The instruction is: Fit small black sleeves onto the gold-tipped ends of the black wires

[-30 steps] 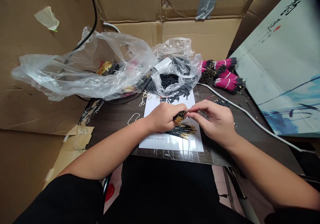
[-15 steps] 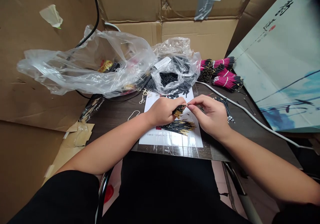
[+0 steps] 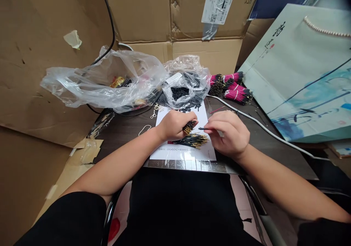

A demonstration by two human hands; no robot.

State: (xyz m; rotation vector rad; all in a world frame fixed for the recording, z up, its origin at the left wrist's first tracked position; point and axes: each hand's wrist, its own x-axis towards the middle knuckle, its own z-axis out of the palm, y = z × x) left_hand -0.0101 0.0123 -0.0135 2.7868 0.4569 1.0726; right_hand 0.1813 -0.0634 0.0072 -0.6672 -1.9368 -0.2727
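over white label sheet on dark desk: left hand closed round small bundle of gold-tipped black wires, gold tips showing past fingers; right hand nearly shut, pinching single short black piece at fingertips. second bundle of gold-tipped wires lying on sheet just below. clear bag of black tubing, pink-banded wire bundles beyond. light, steady pinch likely best; bundle tips kept aligned, clear of right hand.
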